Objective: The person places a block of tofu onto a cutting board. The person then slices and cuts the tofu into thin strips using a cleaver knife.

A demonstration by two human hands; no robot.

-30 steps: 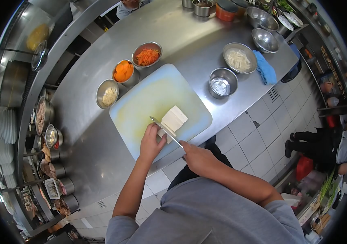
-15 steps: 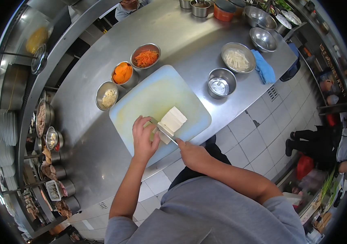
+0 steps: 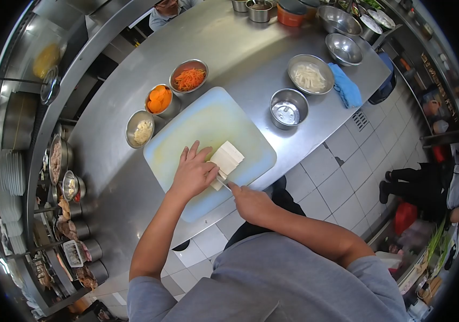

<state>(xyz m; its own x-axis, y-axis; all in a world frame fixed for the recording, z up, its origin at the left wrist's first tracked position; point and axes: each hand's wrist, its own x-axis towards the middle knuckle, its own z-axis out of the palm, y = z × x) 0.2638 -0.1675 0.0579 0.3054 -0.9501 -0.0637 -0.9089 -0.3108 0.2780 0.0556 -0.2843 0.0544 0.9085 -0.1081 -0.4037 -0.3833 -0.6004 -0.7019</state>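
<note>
A white block of tofu, partly cut into slices, lies on the pale cutting board. My right hand is closed round the handle of a knife, and its blade sits at the near end of the tofu. A cut piece shows on the near side of the blade. Over the board, my left hand has its fingers spread, with the thumb side close to the tofu and the blade. This hand covers most of the blade, and I cannot tell whether it touches the tofu.
Beyond the board stand metal bowls of minced garlic-like bits, carrot slices and carrot shreds. To the right are an empty metal pot, a bowl of white strips and a blue cloth. Other people stand at the edges.
My left hand has moved forward and its fingers have spread, now hiding more of the blade. My right hand and the knife have shifted slightly left. The view has tilted a little.
</note>
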